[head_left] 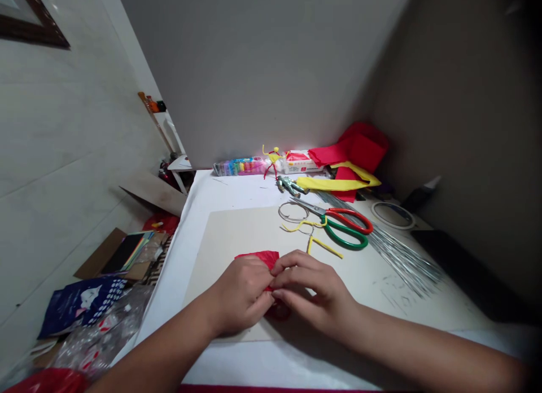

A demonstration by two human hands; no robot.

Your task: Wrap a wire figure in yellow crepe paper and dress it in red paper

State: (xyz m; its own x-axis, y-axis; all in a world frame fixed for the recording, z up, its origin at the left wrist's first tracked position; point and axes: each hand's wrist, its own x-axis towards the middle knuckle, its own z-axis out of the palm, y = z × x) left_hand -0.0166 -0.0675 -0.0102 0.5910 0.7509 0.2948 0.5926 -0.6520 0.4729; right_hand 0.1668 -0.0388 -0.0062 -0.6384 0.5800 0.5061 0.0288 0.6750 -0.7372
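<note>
A piece of red crepe paper (pixel 267 256) lies between my hands, low over the beige board; part of it sticks up behind my fingers and part shows below. My left hand (pixel 239 294) is closed on it from the left. From the right, the fingertips of my right hand (pixel 317 285) pinch the same paper against the left fingers. What the fingertips cover is hidden. Just beyond my right hand lies a bent wire figure (pixel 314 241) partly wrapped in yellow. Scissors (pixel 345 226) with one red and one green handle rest behind it, near a coil of thin wire (pixel 283 219).
Silvery wires (pixel 400 257) and a roll of tape (pixel 393 215) lie on the right of the board (pixel 220 229). Behind stand a small yellow-and-red figure (pixel 275 157), a green figurine (pixel 290 186), yellow strip (pixel 334 184) and red crepe paper (pixel 364 147). Bags and cardboard (pixel 99 252) lie left.
</note>
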